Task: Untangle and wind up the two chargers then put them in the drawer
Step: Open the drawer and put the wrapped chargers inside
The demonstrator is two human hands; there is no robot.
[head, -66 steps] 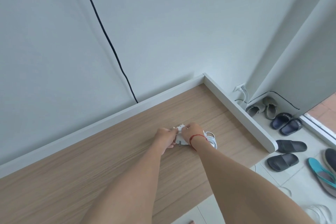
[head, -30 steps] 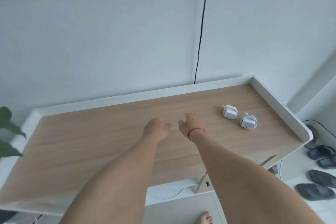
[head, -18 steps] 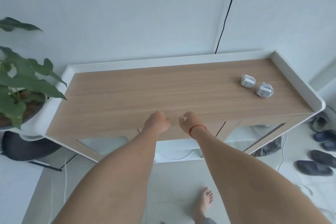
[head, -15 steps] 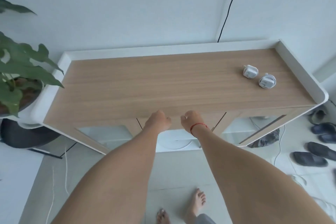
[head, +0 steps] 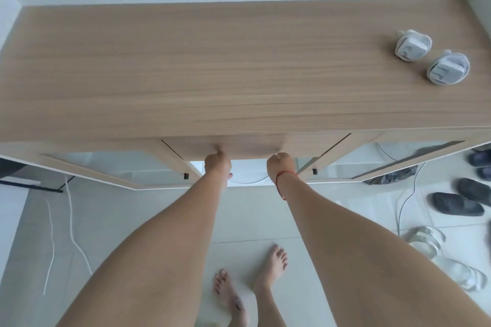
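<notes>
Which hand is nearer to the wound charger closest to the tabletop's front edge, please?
Right. The right hand grips the drawer front, left of that charger and off the tabletop; the left hand grips the same drawer front farther left.

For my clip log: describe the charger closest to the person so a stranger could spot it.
Look at the wooden cabinet top, then its right end, where two white chargers lie wrapped in their cables. The nearer charger sits closer to the front edge and further right than the farther charger.
</notes>
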